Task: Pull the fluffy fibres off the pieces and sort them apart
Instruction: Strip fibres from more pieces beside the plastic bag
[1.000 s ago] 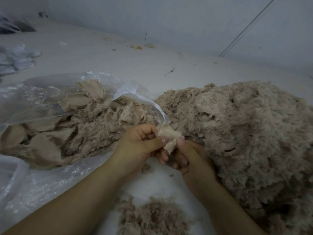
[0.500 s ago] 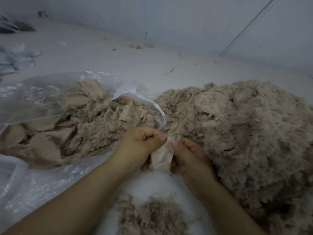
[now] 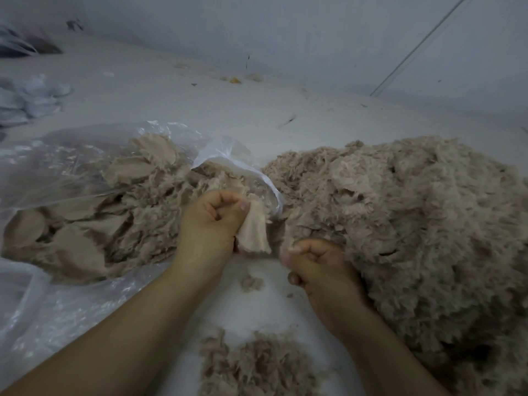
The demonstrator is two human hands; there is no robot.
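My left hand (image 3: pixel 213 224) pinches a small beige fabric piece (image 3: pixel 254 231) by its upper edge, so the piece hangs down between my hands. My right hand (image 3: pixel 317 267) is curled just below and to the right of it, thumb against fingers, with a wisp of pale fibre at its fingertips. A clear plastic bag (image 3: pixel 71 161) on the left holds many beige fabric pieces. A large heap of fluffy fibre pieces (image 3: pixel 414 224) fills the right side. A small pile of loose fibres (image 3: pixel 257 364) lies between my forearms.
A tiny fibre tuft (image 3: pixel 251 282) lies on the white surface (image 3: pixel 257 115) under my hands. White crumpled material (image 3: pixel 31 98) sits at the far left. Small debris (image 3: pixel 235 80) lies by the back wall, where a thin cable (image 3: pixel 420 44) runs diagonally.
My right hand has pulled down and right, away from the fabric piece, which it pinched before. My left hand has kept hold of the piece and shifted slightly up.
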